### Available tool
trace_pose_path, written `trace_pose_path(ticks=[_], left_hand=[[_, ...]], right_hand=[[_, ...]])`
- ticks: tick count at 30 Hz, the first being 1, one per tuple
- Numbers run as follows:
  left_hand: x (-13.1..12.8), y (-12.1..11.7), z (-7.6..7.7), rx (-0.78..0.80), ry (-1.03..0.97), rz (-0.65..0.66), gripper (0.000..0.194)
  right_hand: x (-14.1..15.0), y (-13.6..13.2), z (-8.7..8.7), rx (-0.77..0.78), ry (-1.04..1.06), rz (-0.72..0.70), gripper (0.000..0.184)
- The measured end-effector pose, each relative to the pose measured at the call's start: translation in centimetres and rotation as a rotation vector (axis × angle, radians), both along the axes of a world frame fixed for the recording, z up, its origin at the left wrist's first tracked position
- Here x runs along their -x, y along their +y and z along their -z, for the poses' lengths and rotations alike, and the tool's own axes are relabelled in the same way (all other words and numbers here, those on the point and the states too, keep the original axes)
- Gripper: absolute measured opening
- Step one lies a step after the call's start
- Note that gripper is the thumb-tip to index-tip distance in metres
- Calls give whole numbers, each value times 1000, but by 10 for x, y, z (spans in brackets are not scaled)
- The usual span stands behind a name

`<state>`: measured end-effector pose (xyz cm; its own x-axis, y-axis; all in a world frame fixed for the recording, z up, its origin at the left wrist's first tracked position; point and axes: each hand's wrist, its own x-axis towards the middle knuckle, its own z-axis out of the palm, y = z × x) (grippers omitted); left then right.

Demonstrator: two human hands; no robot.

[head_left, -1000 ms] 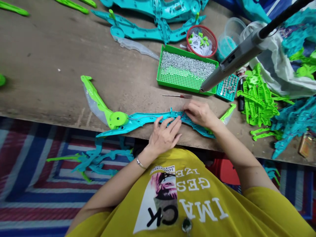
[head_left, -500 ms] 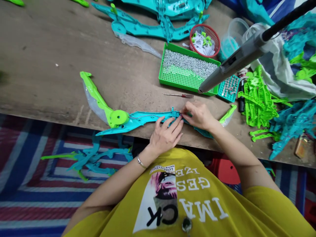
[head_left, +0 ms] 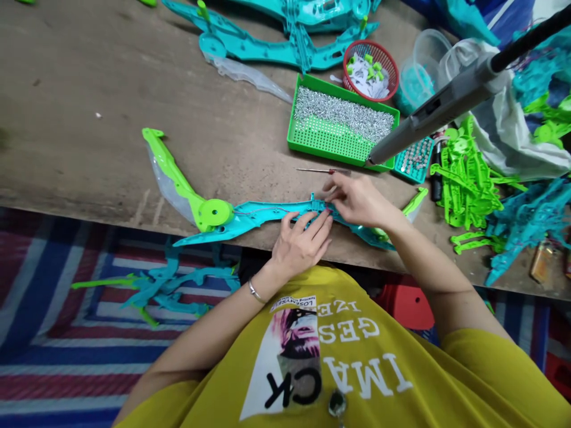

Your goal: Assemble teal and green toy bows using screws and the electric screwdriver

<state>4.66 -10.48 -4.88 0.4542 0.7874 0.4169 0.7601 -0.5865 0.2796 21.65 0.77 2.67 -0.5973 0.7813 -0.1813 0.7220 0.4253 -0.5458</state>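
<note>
A turquoise plastic toy bow half (head_left: 263,213) lies along the table's near edge, a thin wire running along its inside. At its left end sits a lime green limb (head_left: 176,175) with a round hub and a clear strip. My left hand (head_left: 301,241) rests on the bow's middle, fingers stretched over it. Just right of the bow's centre, my right hand (head_left: 359,199) hovers with fingers bent and apart, nothing visible between them. Its upper fingers lie beside a small red-handled screwdriver (head_left: 314,170) and cover part of the handle; whether they touch it I cannot tell.
Behind stands a green tray (head_left: 321,141) of screws, with a red basket (head_left: 395,68) of small parts beyond. A grey electric screwdriver (head_left: 414,128) hangs over the tray. Lime green parts (head_left: 468,178) pile up at right. More turquoise bow shells (head_left: 250,47) lie at the back.
My right hand has lifted away from the bow's middle toward the screwdriver, its pinch loosened. My left hand stays in place. The hanging electric screwdriver has shifted slightly right.
</note>
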Motion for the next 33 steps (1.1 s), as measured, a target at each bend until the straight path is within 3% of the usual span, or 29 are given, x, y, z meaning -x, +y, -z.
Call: trace_pose_path(ticks=[4, 7, 9, 16, 19, 24, 28, 33], left_hand=[[0, 0, 0, -10, 11, -5, 43], [1, 0, 0, 5, 2, -3, 46], [1, 0, 0, 10, -5, 0, 48], [0, 1, 1, -14, 5, -6, 49], [0, 0, 1, -11, 6, -6, 50], [0, 0, 1, 18, -18, -3, 55], [0, 0, 2, 47, -52, -2, 61], [1, 0, 1, 82, -75, -20, 64]], right_hand=[[-9, 21, 17, 195, 261, 137, 7], [-7, 29, 29, 354, 289, 117, 11], [-5, 31, 35, 370, 273, 115, 10], [-15, 27, 34, 316, 358, 97, 14], [-35, 12, 21, 264, 422, 133, 15], [-62, -27, 0, 37, 237, 73, 20], [-63, -49, 11, -84, 187, 130, 15], [-53, -57, 27, -165, 163, 199, 8]])
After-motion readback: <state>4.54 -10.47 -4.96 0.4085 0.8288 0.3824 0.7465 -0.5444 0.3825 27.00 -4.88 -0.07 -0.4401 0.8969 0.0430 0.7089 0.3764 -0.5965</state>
